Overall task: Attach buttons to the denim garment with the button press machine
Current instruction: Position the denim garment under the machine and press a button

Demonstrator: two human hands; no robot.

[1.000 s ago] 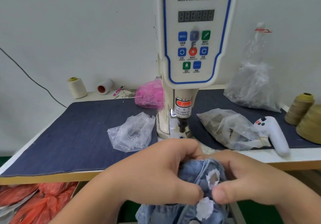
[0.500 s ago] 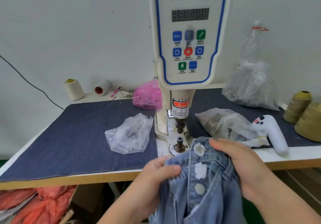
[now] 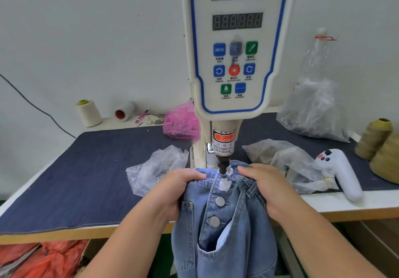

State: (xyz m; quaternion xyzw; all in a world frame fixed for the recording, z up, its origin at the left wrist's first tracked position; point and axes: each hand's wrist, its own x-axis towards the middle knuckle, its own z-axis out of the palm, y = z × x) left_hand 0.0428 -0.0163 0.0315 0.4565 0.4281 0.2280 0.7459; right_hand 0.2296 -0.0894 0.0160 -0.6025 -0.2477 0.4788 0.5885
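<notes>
Denim garment [image 3: 224, 234] is held at its waistband under the punch [image 3: 222, 165] of the button press machine [image 3: 236, 46]; left hand [image 3: 172, 191] and right hand [image 3: 265, 187] each grip the cloth, fingers curled over it. Two metal buttons [image 3: 220, 201] are seen set on the placket. Two white-marked spots [image 3: 225, 184] above appear unfinished; the top one is judged next, pressing not yet done

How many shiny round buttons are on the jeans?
2 shiny buttons: one just below the white paper patch, the other lower down the placket. More may hide under the patches or the press tip.
</notes>
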